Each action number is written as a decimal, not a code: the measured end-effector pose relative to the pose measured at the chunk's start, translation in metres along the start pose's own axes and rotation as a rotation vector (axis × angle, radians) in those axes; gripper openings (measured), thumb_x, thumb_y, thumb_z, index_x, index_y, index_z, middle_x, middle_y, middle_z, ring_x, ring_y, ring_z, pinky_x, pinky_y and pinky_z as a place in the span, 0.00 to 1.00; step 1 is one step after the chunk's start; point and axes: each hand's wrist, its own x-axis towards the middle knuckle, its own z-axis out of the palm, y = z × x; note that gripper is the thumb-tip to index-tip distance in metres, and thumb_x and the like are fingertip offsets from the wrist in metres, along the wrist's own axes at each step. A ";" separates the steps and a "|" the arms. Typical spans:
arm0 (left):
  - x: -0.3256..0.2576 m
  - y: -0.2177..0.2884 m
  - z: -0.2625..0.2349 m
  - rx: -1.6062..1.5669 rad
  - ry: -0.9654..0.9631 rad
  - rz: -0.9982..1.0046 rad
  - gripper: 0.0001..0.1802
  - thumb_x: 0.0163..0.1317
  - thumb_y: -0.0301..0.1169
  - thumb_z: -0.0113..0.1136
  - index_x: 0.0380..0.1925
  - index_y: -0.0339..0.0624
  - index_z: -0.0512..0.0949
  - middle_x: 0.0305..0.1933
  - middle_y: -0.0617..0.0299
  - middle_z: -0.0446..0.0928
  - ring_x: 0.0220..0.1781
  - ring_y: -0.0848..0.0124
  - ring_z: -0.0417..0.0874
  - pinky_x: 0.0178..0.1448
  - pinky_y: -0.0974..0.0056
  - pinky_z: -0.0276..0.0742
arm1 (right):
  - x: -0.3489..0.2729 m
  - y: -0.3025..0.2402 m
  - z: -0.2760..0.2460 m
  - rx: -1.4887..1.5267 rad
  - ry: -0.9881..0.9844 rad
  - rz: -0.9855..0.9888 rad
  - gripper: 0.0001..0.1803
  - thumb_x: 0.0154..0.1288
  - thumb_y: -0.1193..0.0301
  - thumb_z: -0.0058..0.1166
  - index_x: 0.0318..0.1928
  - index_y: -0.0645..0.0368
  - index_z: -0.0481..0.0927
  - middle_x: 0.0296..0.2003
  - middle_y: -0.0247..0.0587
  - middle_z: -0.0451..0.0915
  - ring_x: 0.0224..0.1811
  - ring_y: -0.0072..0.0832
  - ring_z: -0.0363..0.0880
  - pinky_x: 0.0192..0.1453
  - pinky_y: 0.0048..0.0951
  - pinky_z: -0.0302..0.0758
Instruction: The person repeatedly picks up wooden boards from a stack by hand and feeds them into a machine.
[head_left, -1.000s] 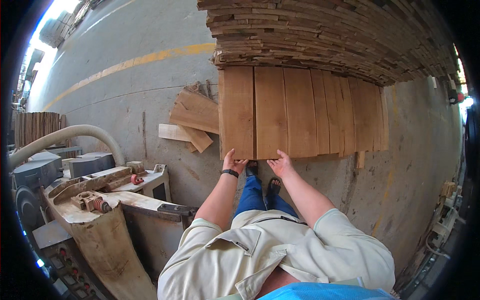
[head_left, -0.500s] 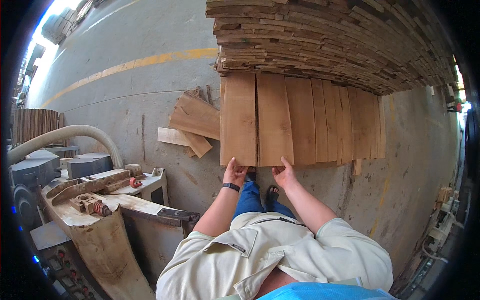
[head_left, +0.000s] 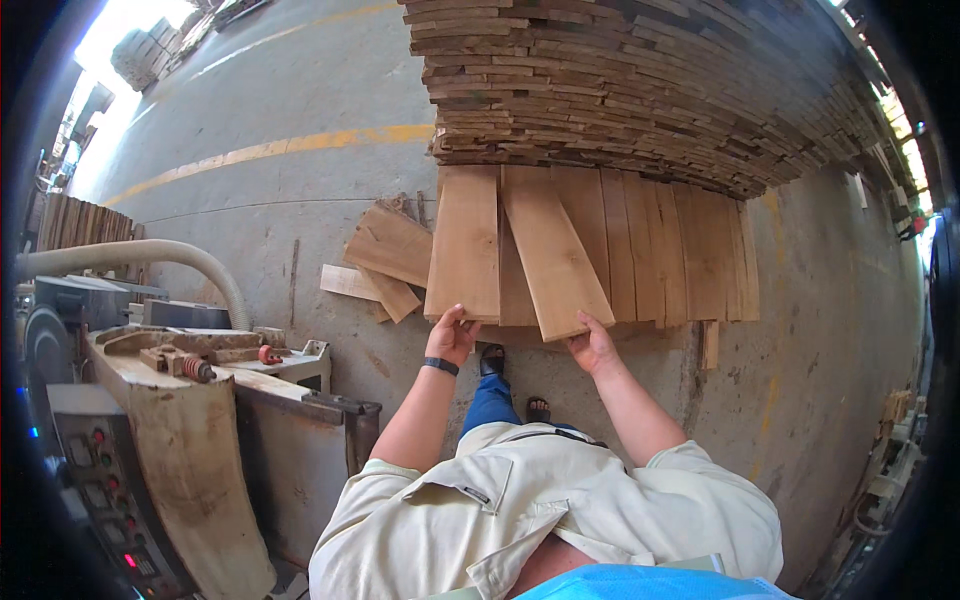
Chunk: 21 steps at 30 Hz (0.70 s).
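Note:
My left hand [head_left: 453,336] grips the near end of a wide brown wooden board [head_left: 466,245], thumb on top and fingers below. My right hand [head_left: 593,345] holds the near end of a second wooden plank [head_left: 560,255], which lies slanted with its near end turned to the right. Both boards lie over a row of boards [head_left: 672,260] set side by side, and between them a lower board [head_left: 517,285] shows. The far ends of the boards lie close against a tall wood stack [head_left: 600,100].
A machine [head_left: 180,430] with a pale, worn body and a ribbed hose [head_left: 150,255] stands at my left. Loose offcuts [head_left: 385,250] lie on the floor left of the boards. A short wood piece [head_left: 710,345] sticks out below the row. More equipment [head_left: 890,470] stands far right.
The two boards have been drawn apart. My right hand has moved right and toward me, swinging its board aslant; my left hand has shifted its board slightly left, and a lower board is uncovered.

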 end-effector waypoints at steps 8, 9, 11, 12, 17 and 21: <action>-0.118 -0.081 -0.051 -0.072 0.018 0.016 0.19 0.56 0.22 0.60 0.49 0.43 0.71 0.51 0.58 0.78 0.53 0.59 0.79 0.60 0.49 0.75 | -0.099 0.003 -0.093 -0.032 0.014 -0.015 0.24 0.55 0.75 0.60 0.54 0.54 0.71 0.50 0.36 0.77 0.54 0.32 0.75 0.59 0.35 0.73; -0.134 -0.089 -0.052 -0.079 -0.005 0.042 0.20 0.55 0.21 0.60 0.50 0.42 0.70 0.51 0.57 0.77 0.54 0.58 0.78 0.61 0.48 0.75 | -0.100 0.000 -0.103 -0.038 -0.009 -0.046 0.25 0.54 0.76 0.61 0.54 0.54 0.71 0.49 0.36 0.77 0.54 0.32 0.75 0.59 0.35 0.73; -0.164 -0.104 -0.058 -0.090 -0.026 0.081 0.21 0.55 0.21 0.60 0.50 0.41 0.70 0.51 0.56 0.77 0.55 0.58 0.78 0.62 0.47 0.74 | -0.109 -0.004 -0.118 -0.047 -0.040 -0.069 0.25 0.53 0.76 0.61 0.53 0.55 0.71 0.48 0.36 0.77 0.54 0.32 0.75 0.59 0.35 0.73; -0.181 -0.110 -0.061 -0.134 -0.038 0.110 0.22 0.55 0.20 0.60 0.50 0.41 0.70 0.52 0.56 0.77 0.56 0.58 0.77 0.62 0.47 0.74 | -0.115 -0.007 -0.122 -0.049 -0.046 -0.048 0.25 0.53 0.77 0.61 0.53 0.55 0.72 0.47 0.35 0.77 0.53 0.32 0.76 0.58 0.34 0.74; -0.270 -0.133 -0.085 -0.236 -0.015 0.260 0.22 0.56 0.20 0.60 0.51 0.40 0.69 0.52 0.55 0.76 0.57 0.58 0.77 0.63 0.48 0.74 | -0.157 -0.006 -0.132 -0.086 -0.101 0.076 0.25 0.51 0.78 0.62 0.51 0.54 0.72 0.44 0.32 0.78 0.47 0.30 0.78 0.54 0.33 0.77; -0.331 -0.135 -0.108 -0.253 -0.037 0.393 0.22 0.56 0.21 0.60 0.52 0.41 0.69 0.53 0.56 0.76 0.57 0.58 0.77 0.63 0.50 0.74 | -0.183 0.008 -0.111 -0.114 -0.225 0.113 0.23 0.52 0.77 0.62 0.50 0.53 0.73 0.44 0.32 0.79 0.48 0.28 0.79 0.54 0.33 0.78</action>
